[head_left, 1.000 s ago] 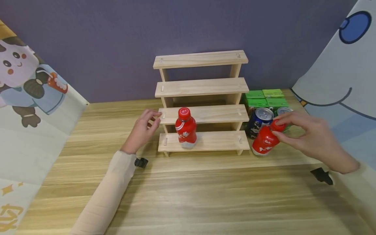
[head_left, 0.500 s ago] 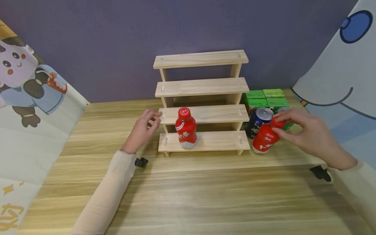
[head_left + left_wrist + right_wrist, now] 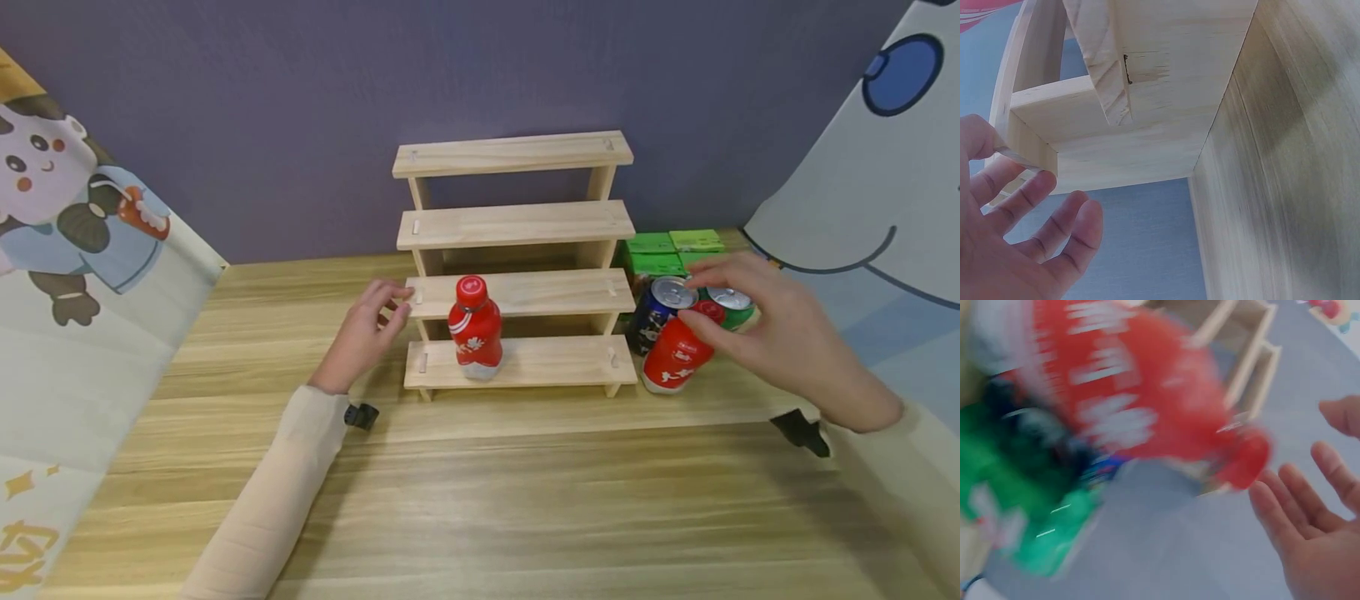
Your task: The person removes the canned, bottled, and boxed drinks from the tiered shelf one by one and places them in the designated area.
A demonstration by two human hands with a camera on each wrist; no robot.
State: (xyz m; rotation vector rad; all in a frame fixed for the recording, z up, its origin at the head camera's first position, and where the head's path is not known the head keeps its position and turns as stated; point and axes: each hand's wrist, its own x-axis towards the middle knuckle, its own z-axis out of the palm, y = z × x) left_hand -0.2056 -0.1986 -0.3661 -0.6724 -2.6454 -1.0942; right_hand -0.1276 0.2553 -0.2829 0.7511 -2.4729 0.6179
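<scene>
At the left end of the tiered wooden shelf, my left hand holds the end of the second step from the bottom. The left wrist view shows that board end between the thumb and index finger, with the other fingers loosely bent. A red bottle stands upright on the lowest step. Another red bottle stands on the table right of the shelf. My right hand hovers around its cap, thumb and fingers spread apart. In the right wrist view this hand is clear of the blurred bottle.
Behind the right bottle stand a dark blue can and a green can. Green boxes sit against the purple wall behind them. Printed panels border both sides of the wooden table.
My right hand has let go of the right bottle's cap, its thumb and fingers spreading apart. That bottle shifted slightly back earlier and now stands still. My left hand has not moved.
</scene>
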